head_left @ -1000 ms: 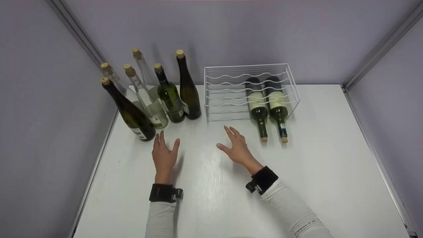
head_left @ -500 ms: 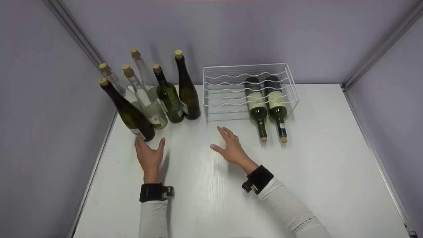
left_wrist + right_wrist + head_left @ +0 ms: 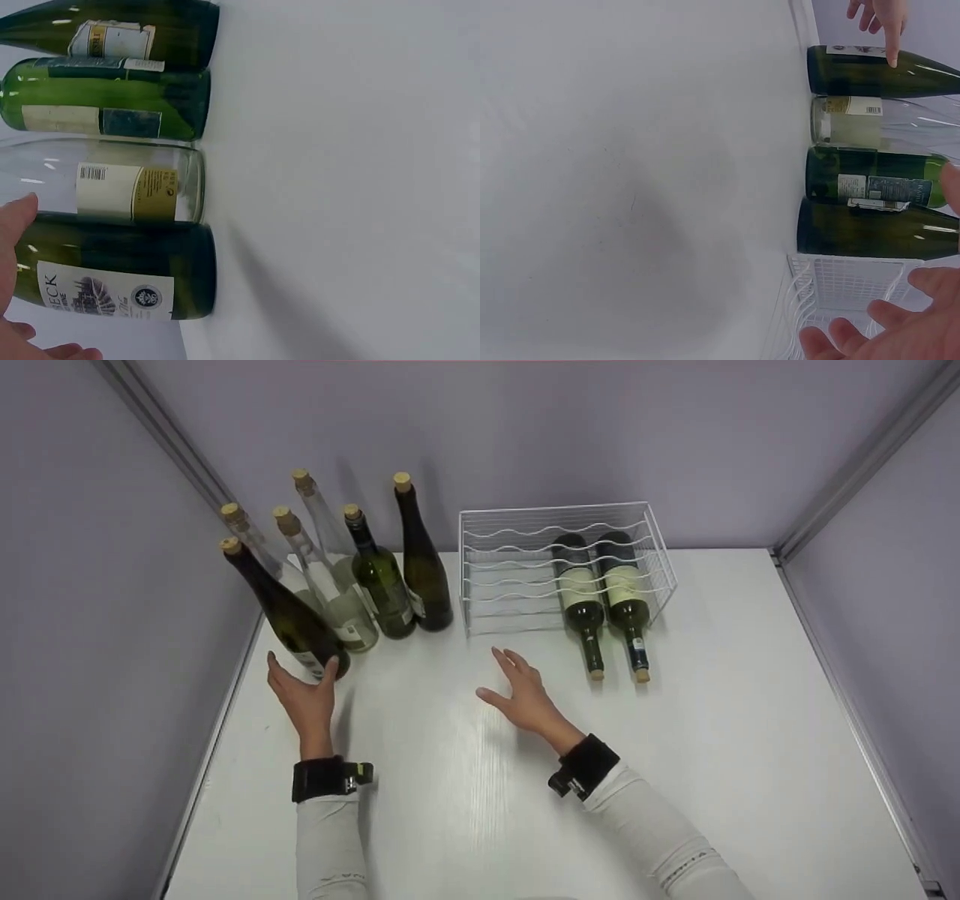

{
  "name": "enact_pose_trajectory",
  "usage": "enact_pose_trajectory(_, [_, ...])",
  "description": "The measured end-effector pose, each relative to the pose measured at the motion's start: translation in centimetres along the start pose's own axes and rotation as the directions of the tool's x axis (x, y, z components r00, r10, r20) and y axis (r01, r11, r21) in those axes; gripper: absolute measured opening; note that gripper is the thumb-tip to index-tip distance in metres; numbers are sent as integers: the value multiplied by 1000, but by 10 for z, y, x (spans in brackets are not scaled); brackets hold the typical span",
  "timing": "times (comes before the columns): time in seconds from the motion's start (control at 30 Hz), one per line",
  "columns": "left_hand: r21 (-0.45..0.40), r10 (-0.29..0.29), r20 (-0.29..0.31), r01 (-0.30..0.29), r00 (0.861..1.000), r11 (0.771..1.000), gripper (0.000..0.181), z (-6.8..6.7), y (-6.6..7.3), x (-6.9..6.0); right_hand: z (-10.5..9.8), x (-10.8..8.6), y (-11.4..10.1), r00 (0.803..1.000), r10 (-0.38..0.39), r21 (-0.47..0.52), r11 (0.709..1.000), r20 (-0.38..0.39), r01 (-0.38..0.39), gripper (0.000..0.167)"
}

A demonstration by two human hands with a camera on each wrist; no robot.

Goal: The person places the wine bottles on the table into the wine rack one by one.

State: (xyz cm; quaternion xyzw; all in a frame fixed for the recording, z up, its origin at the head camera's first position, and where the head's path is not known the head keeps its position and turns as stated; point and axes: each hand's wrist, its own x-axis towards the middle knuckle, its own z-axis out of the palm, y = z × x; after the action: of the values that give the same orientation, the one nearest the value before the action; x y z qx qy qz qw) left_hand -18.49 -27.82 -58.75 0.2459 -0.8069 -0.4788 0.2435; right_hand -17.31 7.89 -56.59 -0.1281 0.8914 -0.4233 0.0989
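My left hand is spread at the lower part of a dark green wine bottle with a cork. Its thumb lies on one side and its fingers on the other; whether they touch the glass I cannot tell. That bottle stands upright at the front left of a group, its white label toward the hand. My right hand hovers over the white table with loosely spread fingers, holding nothing. It is nearest to the white wire rack, in front of its left half.
Two corked wine bottles lie in the rack's right part, necks toward me. Beside the dark bottle stand several more upright: clear bottles, a green bottle and another dark bottle. Grey walls bound the table.
My left hand has moved left and slightly forward to the dark green bottle, its fingers coming either side of the base. My right hand has shifted slightly left. The bottles stay in place.
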Motion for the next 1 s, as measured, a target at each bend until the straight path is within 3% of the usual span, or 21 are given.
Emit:
enact_pose_trajectory(0.4, [-120,-33,35,37,999,992,111,1,7,22,2,-1,1,1000,11,16,1000,17,-11,83])
enact_pose_trajectory(0.7, [-207,43,31,-36,999,978,98,10,10,33,4,3,6,1000,12,-12,1000,11,-12,81])
enact_pose_trajectory(1.0, [-185,-19,68,31,998,982,99,12,10,45,3,5,6,1000,19,-12,1000,13,-19,80])
